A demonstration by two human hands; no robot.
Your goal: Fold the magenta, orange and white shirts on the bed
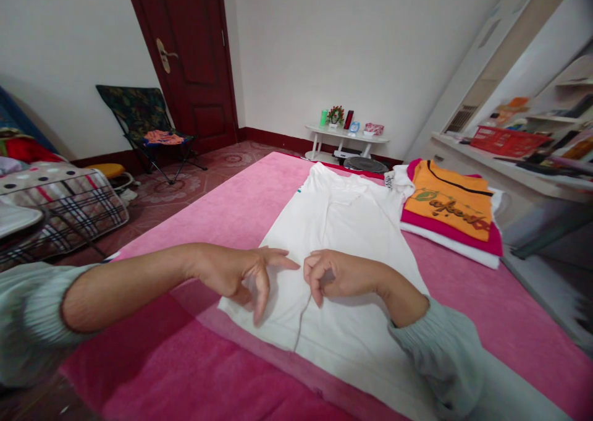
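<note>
A white T-shirt (345, 223) lies flat on a pink blanket (241, 204), folded lengthwise. My left hand (236, 272) rests on the shirt's near left edge, fingers spread and pointing down onto the cloth. My right hand (336, 272) sits beside it on the middle of the shirt, fingers curled as if pinching a fold of fabric; whether it grips the cloth I cannot tell. The two hands nearly touch. Both arms wear pale green sleeves.
A stack of folded shirts, orange one on top (451, 208), lies right of the white shirt. A shelf (509, 155) with clutter runs along the right. A folding chair (143, 127), a dark red door (194, 56), a small white table (345, 138) stand beyond.
</note>
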